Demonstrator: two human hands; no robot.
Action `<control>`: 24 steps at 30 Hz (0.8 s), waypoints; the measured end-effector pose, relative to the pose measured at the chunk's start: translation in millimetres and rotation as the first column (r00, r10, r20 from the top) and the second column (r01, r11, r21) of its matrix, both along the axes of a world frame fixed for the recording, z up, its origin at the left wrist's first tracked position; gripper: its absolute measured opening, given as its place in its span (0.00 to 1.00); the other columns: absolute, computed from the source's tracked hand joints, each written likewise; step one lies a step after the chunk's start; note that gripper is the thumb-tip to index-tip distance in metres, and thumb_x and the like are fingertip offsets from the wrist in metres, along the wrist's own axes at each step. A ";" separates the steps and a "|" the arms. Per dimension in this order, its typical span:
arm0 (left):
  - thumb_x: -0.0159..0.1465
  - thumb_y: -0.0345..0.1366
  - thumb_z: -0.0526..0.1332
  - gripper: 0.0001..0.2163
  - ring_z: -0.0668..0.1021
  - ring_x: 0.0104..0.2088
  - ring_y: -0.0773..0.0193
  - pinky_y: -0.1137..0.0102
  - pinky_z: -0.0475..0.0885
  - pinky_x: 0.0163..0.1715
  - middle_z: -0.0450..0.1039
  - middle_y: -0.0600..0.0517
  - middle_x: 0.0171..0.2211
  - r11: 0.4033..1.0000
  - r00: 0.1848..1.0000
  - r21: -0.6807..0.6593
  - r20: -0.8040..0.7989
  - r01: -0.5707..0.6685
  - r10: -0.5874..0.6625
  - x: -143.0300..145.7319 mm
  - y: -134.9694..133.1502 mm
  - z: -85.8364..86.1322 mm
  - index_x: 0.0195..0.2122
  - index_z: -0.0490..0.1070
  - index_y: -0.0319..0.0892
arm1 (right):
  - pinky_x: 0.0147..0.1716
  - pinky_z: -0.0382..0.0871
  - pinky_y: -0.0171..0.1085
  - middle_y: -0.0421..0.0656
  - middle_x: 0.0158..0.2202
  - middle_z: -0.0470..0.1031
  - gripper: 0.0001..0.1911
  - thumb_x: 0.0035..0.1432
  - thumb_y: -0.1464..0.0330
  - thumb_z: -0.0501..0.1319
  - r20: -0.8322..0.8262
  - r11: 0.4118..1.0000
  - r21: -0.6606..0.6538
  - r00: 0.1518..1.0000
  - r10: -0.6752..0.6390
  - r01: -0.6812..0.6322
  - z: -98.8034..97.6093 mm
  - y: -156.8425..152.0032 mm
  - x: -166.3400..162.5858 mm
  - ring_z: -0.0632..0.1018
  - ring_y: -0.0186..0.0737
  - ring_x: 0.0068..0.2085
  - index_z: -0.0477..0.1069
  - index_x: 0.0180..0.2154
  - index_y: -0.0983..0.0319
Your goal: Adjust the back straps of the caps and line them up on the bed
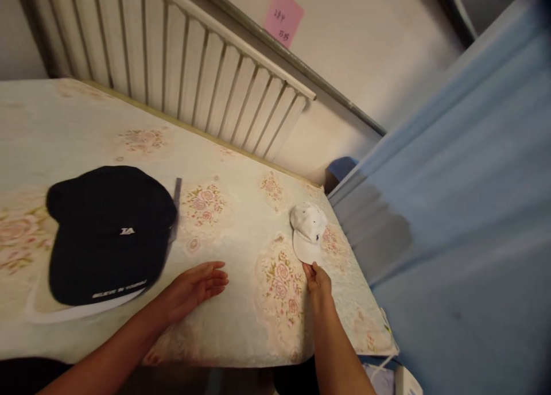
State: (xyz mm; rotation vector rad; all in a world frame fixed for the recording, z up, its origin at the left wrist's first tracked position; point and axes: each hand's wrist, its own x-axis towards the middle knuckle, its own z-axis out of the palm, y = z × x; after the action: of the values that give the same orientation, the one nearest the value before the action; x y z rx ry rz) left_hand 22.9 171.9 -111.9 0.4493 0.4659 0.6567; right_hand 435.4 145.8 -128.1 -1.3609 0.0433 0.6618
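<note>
2 bare hands are reaching out over the flowered table cover [241, 223], and I am taking them from the near edge outward. The left hand [196, 289] is lying low over the cloth with its palm turned inward and its fingers stretched out loosely, apart from one another and closing on nothing. It is hovering just beside the brim of the black cap [107, 231], without touching it as far as I can tell. The right hand [317, 280] is stretching further ahead, its fingertips drawn together and pinching the near edge of the white cap's brim.

That white cap [307, 231] is lying flat on the cloth near the table's right edge, brim pointing toward the person, crown away. The black cap is sitting well apart from it on the left half of the table, far larger in view, with a small white logo on its crown and a line of white lettering along its brim. Something pale and flat is showing from under its near edge, and a thin dark strap [177, 197] is sticking out past its right side.

Beyond the table a white ribbed radiator [193, 68] is running along the wall, and a pink sticky note [283, 18] is hanging above it. A blue curtain [465, 211] is filling the right side.
</note>
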 end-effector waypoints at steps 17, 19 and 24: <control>0.57 0.34 0.65 0.12 0.79 0.38 0.58 0.62 0.68 0.47 0.78 0.43 0.34 0.998 0.998 -0.016 0.007 -0.056 0.056 1.6 -9.2 5.7 0.41 0.72 0.36 | 0.30 0.77 0.31 0.35 0.22 0.72 0.05 0.47 0.76 0.57 0.135 0.997 -0.027 0.989 -0.063 0.067 4.8 -24.7 -52.1 0.78 0.31 0.24 0.64 0.25 0.61; 0.56 0.34 0.66 0.11 0.79 0.37 0.58 0.62 0.68 0.46 0.79 0.43 0.33 0.998 0.998 -0.031 0.018 -0.056 0.057 0.6 -10.2 6.9 0.40 0.72 0.36 | 0.27 0.77 0.30 0.35 0.21 0.72 0.06 0.47 0.76 0.57 0.138 0.998 -0.034 0.989 -0.051 0.056 6.4 -32.6 -74.3 0.77 0.31 0.23 0.62 0.25 0.60; 0.53 0.32 0.67 0.11 0.79 0.36 0.58 0.62 0.68 0.45 0.79 0.44 0.32 0.997 0.997 -0.040 0.018 -0.071 0.072 -0.7 -9.6 6.3 0.38 0.72 0.36 | 0.25 0.76 0.33 0.38 0.22 0.74 0.06 0.45 0.75 0.60 0.104 0.988 -0.036 0.982 0.156 -0.153 23.1 -37.3 -133.3 0.78 0.34 0.23 0.64 0.27 0.62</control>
State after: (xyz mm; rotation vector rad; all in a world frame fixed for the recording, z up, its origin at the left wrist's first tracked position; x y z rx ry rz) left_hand 22.3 162.3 -105.6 0.3904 0.4768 0.7196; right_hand 302.1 108.5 -105.0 -1.4341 -0.1411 0.7193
